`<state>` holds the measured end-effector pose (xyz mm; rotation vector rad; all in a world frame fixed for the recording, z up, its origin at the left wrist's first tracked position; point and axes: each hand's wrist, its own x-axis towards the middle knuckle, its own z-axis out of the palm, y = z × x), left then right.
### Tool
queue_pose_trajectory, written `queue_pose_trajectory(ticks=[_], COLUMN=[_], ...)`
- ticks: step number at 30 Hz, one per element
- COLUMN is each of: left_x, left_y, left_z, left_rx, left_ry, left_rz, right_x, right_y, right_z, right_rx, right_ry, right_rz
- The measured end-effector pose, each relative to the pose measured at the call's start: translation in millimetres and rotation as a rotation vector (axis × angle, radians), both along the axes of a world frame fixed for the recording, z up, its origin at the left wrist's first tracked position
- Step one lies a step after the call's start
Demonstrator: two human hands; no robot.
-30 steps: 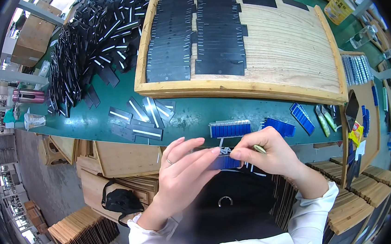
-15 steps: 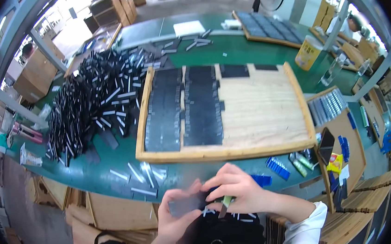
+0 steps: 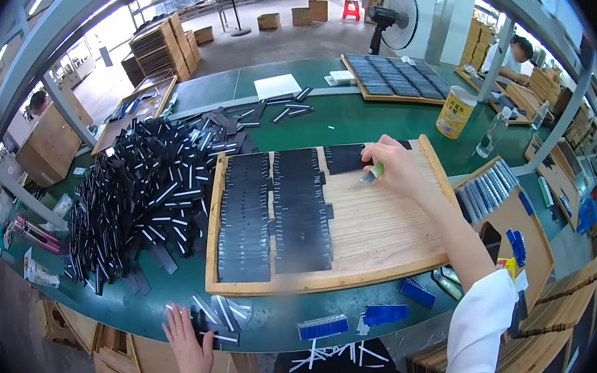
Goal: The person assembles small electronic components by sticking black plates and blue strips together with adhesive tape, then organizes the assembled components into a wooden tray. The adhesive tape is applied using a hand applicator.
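My right hand (image 3: 394, 168) is pressing a dark strip (image 3: 347, 158) onto the far end of the wooden tray (image 3: 380, 229), fingers curled around a small green tool (image 3: 374, 172); my left hand (image 3: 189, 337) is lying spread on loose strips (image 3: 220, 314) just below the tray's near edge.

A long green work table (image 3: 361, 121) carries a pale, grained wooden tray (image 3: 387, 230) lined with flat black strips (image 3: 296, 215). Left of the tray lies a heap of black-and-white strips (image 3: 141, 201); below it, blue toothed clips (image 3: 383, 313). Right of the tray, a white sleeve (image 3: 477, 330).
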<state>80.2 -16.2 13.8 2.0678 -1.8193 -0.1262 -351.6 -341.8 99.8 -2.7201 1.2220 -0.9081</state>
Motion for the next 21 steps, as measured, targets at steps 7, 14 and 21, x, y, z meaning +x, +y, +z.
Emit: queue_pose_trajectory(ticks=[7,14,21], left_x=[-33,-85,-81], left_y=[2,4,9], left_z=[-10,-10,-12], left_rx=[0.253,0.162,-0.187], left_ry=[-0.11,-0.056,0.1], left_rz=[0.132,0.167,0.009], right_x=[6,12,21], right_y=[-1,1,103], right_z=[-6,1,56], right_rx=[0.043,-0.011,0.601], right_ry=[0.008,0.004,-0.192], right_rz=[-0.068,-0.053,-0.177])
